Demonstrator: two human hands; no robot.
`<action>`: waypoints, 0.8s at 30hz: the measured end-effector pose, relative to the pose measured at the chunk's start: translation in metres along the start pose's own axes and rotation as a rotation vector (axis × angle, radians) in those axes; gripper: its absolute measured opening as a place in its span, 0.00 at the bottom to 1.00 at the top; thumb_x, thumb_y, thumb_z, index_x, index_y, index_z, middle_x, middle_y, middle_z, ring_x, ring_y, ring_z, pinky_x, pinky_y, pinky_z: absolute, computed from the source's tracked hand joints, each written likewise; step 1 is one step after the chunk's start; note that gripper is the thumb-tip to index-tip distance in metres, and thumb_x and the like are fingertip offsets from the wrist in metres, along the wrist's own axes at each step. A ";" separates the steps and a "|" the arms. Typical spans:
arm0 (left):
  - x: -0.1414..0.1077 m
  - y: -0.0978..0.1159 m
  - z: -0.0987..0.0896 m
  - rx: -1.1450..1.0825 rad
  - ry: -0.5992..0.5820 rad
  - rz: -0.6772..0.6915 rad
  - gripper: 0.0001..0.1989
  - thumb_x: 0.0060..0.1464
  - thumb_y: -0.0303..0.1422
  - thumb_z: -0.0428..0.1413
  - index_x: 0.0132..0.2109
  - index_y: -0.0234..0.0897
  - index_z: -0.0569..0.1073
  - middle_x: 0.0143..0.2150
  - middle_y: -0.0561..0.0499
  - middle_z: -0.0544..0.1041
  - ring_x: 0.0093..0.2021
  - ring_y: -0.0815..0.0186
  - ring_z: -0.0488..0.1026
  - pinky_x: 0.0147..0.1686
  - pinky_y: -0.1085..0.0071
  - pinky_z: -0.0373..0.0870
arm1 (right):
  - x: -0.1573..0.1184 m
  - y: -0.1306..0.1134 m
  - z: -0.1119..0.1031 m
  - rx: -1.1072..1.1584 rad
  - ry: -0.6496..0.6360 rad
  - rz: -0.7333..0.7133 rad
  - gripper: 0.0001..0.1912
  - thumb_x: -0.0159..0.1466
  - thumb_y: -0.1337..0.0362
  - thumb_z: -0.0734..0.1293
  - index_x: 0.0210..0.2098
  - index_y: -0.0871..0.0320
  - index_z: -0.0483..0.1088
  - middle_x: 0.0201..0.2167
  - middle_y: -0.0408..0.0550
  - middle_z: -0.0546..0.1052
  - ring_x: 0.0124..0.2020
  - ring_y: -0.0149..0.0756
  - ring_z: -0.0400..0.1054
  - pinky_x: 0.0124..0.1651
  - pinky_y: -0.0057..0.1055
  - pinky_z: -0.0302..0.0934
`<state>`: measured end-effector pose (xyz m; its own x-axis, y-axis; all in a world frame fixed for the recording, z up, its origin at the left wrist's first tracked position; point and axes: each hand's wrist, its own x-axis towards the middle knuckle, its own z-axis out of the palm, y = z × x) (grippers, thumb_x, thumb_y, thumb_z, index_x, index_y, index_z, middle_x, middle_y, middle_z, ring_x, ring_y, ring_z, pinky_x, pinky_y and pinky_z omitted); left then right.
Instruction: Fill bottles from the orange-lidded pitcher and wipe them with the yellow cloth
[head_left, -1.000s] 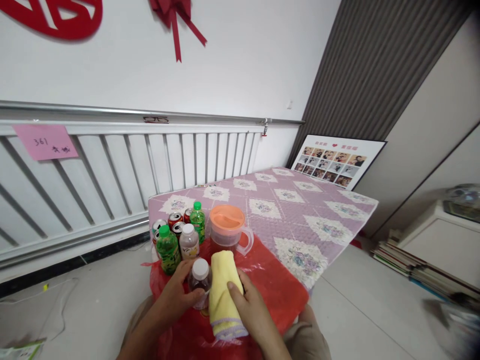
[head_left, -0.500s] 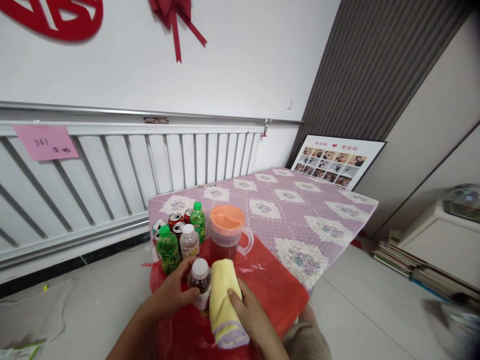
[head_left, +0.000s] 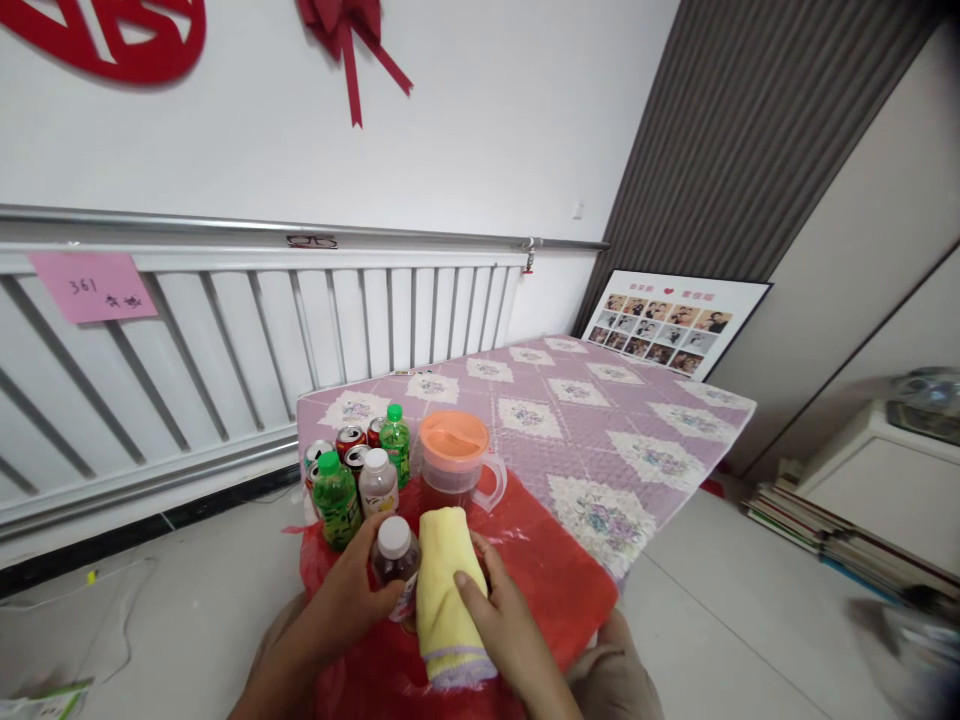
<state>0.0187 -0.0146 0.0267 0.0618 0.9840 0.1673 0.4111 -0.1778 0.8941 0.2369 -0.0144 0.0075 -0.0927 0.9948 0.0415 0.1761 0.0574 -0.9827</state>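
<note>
My left hand (head_left: 354, 590) is wrapped round a white-capped bottle (head_left: 396, 562) with dark contents, which stands upright over the red plastic sheet (head_left: 555, 560). In my right hand (head_left: 499, 612) is a folded yellow cloth (head_left: 448, 590) with a lilac edge, its side against the bottle. Just behind the cloth stands a clear pitcher (head_left: 450, 478) with an orange lid. To the left of the pitcher are another white-capped bottle (head_left: 379, 485), a green bottle (head_left: 335, 503), a second green bottle (head_left: 395, 440) and several drink cans (head_left: 351, 440).
A quilted purple floral cover (head_left: 577, 420) spreads over the table behind. Along the wall runs a white radiator (head_left: 247, 330) bearing a pink note (head_left: 94, 287) and eyeglasses (head_left: 312, 241). A photo board (head_left: 667, 320) leans at the back right. Books (head_left: 825, 550) are stacked at right.
The bottle in my left hand has turned, so more of its label's print shows, and shifted slightly left. My right hand has moved the cloth slightly up along the bottle's side.
</note>
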 end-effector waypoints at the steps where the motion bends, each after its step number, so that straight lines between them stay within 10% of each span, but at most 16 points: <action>1: 0.000 0.001 -0.004 -0.024 -0.052 -0.001 0.33 0.41 0.23 0.56 0.58 0.37 0.63 0.56 0.44 0.73 0.55 0.51 0.70 0.58 0.56 0.64 | 0.000 -0.006 0.000 0.053 -0.015 0.009 0.29 0.61 0.57 0.65 0.61 0.56 0.61 0.61 0.55 0.67 0.60 0.45 0.63 0.62 0.42 0.56; 9: 0.002 0.005 -0.016 -0.167 -0.251 0.005 0.35 0.41 0.20 0.55 0.59 0.40 0.63 0.59 0.47 0.72 0.58 0.53 0.69 0.60 0.59 0.64 | 0.005 -0.038 0.016 0.409 -0.105 0.124 0.29 0.60 0.55 0.65 0.60 0.55 0.61 0.55 0.54 0.74 0.49 0.48 0.73 0.47 0.40 0.68; 24: 0.002 -0.013 -0.020 -0.195 -0.318 -0.059 0.38 0.41 0.20 0.52 0.62 0.37 0.60 0.63 0.46 0.67 0.63 0.53 0.63 0.64 0.56 0.56 | 0.013 0.007 0.008 -0.178 -0.064 0.032 0.23 0.57 0.64 0.63 0.51 0.62 0.71 0.51 0.58 0.76 0.52 0.49 0.70 0.58 0.45 0.58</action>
<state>-0.0047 -0.0106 0.0233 0.3353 0.9421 0.0029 0.2435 -0.0896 0.9658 0.2291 -0.0018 -0.0006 -0.1454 0.9894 -0.0065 0.3498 0.0453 -0.9357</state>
